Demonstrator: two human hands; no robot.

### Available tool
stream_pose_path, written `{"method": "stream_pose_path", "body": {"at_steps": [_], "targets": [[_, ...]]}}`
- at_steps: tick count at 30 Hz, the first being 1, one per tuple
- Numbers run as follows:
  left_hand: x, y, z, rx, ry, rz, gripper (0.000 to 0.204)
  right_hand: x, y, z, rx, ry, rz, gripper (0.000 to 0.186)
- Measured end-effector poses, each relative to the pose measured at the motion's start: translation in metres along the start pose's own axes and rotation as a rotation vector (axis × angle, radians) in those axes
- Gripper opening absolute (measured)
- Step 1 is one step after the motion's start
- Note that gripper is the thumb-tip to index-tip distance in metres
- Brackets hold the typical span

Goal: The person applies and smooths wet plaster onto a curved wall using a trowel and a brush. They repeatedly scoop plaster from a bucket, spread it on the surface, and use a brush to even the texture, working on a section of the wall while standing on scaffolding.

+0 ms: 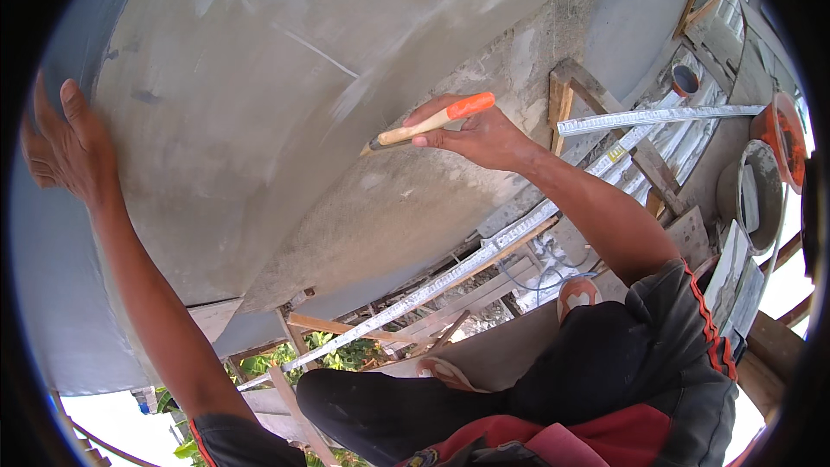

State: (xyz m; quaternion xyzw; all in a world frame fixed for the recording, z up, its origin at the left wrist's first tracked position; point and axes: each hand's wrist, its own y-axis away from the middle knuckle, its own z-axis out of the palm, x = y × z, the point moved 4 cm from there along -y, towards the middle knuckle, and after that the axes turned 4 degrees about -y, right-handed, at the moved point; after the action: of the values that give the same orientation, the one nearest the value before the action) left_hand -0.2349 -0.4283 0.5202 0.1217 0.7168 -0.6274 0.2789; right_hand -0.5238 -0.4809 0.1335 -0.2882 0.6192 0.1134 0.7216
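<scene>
The right hand has its grip closed on the brush, at the grey wall; the left hand is open. The brush seems light, stiff, best held mid-handle; its tip I see poorly.

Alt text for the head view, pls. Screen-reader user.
A person's right hand holds a brush with an orange-ended wooden handle, its tip at a partly smoothed grey wall. At far left, the open left hand appears to rest on the wall. A grey bucket and timber are at right.
</scene>
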Motion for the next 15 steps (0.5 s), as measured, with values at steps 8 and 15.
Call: {"method": "stream_pose_path", "body": {"at_steps": [8, 15], "targets": [[0.01, 0.0, 0.005, -0.077, -0.041, -0.067, 0.072, -0.047, 0.019, -0.25, 0.56, -0.058, -0.421, 0.04], [0.006, 0.0, -0.003, -0.107, -0.128, -0.023, 0.072, 0.001, -0.002, -0.069, 0.126, -0.02, -0.067, 0.033]]}}
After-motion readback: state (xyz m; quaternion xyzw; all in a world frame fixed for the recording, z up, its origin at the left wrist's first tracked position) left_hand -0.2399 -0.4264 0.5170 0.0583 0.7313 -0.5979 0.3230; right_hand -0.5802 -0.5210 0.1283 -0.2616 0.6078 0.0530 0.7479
